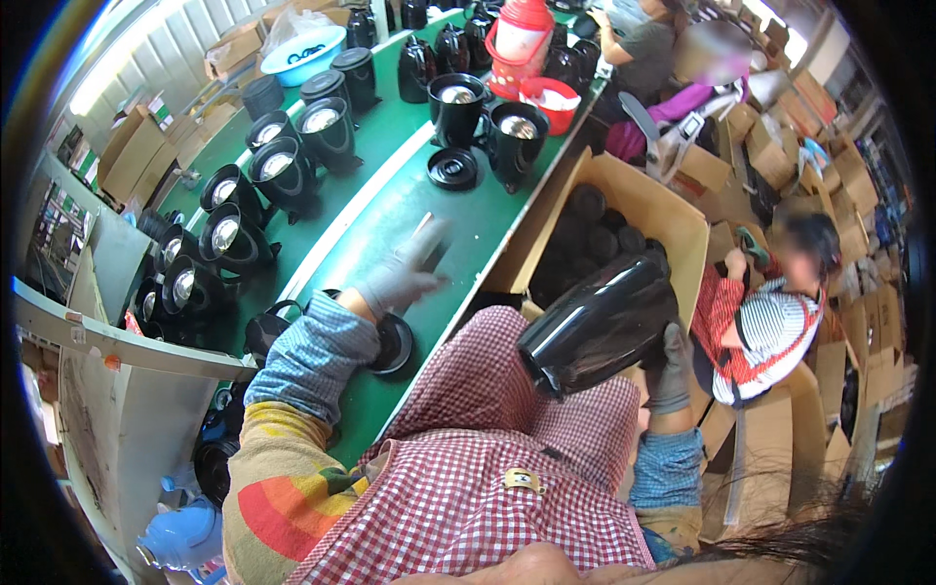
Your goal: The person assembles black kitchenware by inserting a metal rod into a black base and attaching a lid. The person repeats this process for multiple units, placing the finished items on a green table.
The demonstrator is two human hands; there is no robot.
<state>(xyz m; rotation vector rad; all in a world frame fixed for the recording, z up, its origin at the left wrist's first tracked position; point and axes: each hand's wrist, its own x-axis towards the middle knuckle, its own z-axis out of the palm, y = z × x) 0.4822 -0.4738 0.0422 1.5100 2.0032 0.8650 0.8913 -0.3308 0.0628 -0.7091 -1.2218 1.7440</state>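
Right hand point(669, 369): While its grey-gloved fingers close against the flank near the broad end, this hand has hold of a glossy black jug casing point(604, 317); the thumb does not show.
Jug casing: immediately left of the right-hand grip, above the checked apron point(458, 497). The long axis slopes from the narrow neck, low and farthest left of the grip, up to the broad end, just above the grip.
Left hand point(408, 273): well apart from the casing, left of the right-hand grip and farther up, over the green conveyor belt point(487, 219). Fingers extend loosely apart; no held item can be made out.
Nearer hand: right, in contact with the casing.
Carton point(688, 239): beyond the right-hand grip, containing black round parts point(588, 205).
Black lid point(398, 343): on the belt beside the left cuff, partly covered by the sleeve.
Hard to see: motion blurs the left fingertips; the casing masks part of the carton and the right palm; the neck's interior is not visible.
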